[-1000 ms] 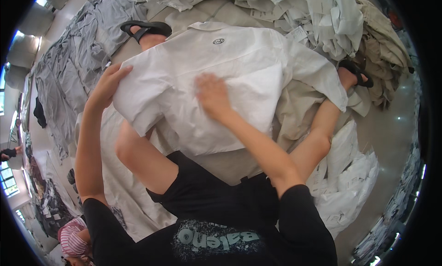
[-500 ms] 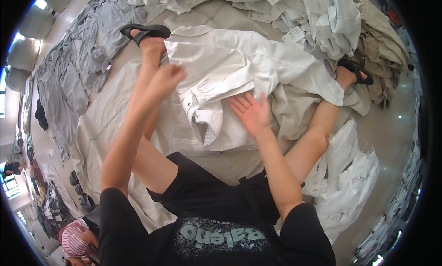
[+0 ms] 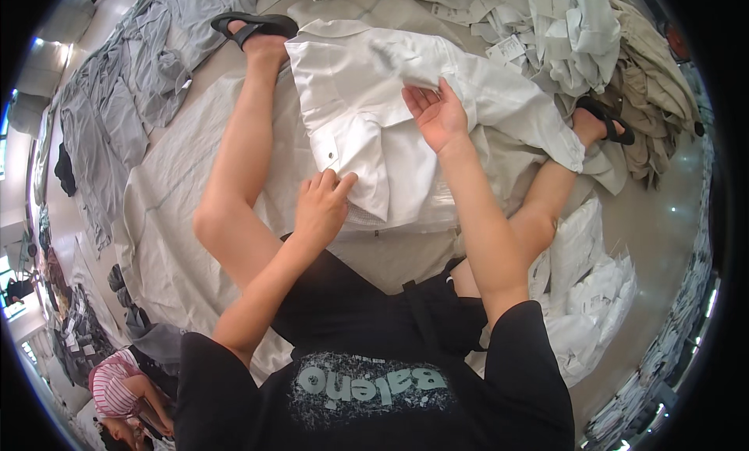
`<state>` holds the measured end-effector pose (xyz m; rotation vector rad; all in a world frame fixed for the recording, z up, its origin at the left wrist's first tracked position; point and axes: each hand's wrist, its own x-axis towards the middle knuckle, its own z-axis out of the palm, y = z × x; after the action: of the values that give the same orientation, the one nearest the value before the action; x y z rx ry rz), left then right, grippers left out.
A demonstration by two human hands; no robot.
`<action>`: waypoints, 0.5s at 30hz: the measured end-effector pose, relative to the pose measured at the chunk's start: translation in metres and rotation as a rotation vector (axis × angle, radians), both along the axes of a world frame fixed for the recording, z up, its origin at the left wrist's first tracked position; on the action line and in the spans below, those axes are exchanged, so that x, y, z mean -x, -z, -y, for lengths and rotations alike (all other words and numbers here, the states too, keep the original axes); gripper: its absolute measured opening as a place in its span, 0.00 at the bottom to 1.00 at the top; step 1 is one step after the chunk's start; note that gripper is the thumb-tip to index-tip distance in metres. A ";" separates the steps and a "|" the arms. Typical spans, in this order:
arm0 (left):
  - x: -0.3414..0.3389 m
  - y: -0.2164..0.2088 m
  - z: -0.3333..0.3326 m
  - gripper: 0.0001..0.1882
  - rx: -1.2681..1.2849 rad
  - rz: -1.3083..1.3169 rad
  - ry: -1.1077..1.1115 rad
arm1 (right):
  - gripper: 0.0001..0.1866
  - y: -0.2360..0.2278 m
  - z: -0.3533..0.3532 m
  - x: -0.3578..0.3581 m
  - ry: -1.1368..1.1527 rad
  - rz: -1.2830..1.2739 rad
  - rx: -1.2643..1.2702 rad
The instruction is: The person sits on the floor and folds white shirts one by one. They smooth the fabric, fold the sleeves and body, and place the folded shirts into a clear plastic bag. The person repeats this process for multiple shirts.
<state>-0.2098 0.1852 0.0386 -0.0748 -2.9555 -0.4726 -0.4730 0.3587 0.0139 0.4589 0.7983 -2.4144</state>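
A white garment, creased and partly folded over, is spread between my legs, with a small dark round snap near its left edge. My left hand rests at its near left corner, fingers bent a little and apart on the cloth. Over the garment's middle is my right hand, palm turned up and fingers loosely extended, by the edge of a raised fold. A grey-and-white blurred patch lies beyond that hand; I cannot tell what it is. One sleeve-like part stretches right toward my foot.
A pale cloth sheet lies beneath everything. Grey garments are heaped at the left, white ones at the far right, beige ones beside them. Plastic-wrapped white packages sit by my right knee. Another person bends at lower left.
My left hand has come down from the air onto the garment's near corner. My right hand has moved farther away, and the near part of the garment now lies flatter.
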 end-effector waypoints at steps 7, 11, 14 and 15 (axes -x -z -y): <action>0.029 0.001 0.004 0.18 -0.073 -0.277 -0.055 | 0.32 0.027 0.033 -0.066 -0.582 -0.229 -0.366; 0.026 -0.023 -0.008 0.17 -0.220 -0.414 -0.071 | 0.37 0.061 0.043 -0.064 -0.616 -0.331 -0.363; 0.028 -0.009 0.013 0.15 -0.266 -0.384 -0.242 | 0.41 0.054 0.043 -0.071 -0.593 -0.363 -0.487; 0.027 -0.007 0.018 0.14 -0.422 -0.130 -0.396 | 0.42 0.048 0.040 -0.076 -0.553 -0.431 -0.587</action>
<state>-0.2365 0.1675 0.0461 0.4934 -2.5830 -0.9647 -0.3974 0.3192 -0.0346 -0.0891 1.5961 -1.7490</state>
